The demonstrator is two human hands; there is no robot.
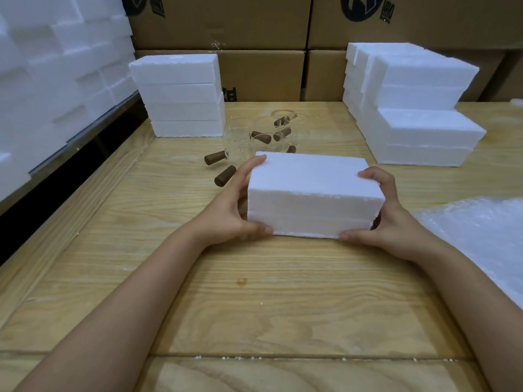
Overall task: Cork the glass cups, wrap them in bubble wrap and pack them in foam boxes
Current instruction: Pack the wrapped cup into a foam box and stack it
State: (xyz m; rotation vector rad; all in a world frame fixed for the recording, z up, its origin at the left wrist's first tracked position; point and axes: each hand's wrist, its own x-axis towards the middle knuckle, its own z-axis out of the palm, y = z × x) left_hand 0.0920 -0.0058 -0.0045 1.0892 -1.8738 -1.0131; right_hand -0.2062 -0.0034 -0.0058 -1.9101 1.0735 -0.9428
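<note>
A closed white foam box [311, 193] sits on the wooden table in front of me. My left hand [235, 205] grips its left end, fingers over the top corner and thumb at the bottom edge. My right hand [387, 213] grips the right end the same way. Behind the box stand several clear glass cups [240, 137], some with brown corks lying in them. Two loose brown corks [225, 175] lie on the table to the left of the box. A sheet of bubble wrap [481, 239] lies at the right.
A stack of foam boxes [181, 94] stands at the back left and a larger stack [410, 108] at the back right. More foam boxes [56, 66] pile up along the left. Cardboard cartons [263, 24] line the back of the wooden table [254, 292].
</note>
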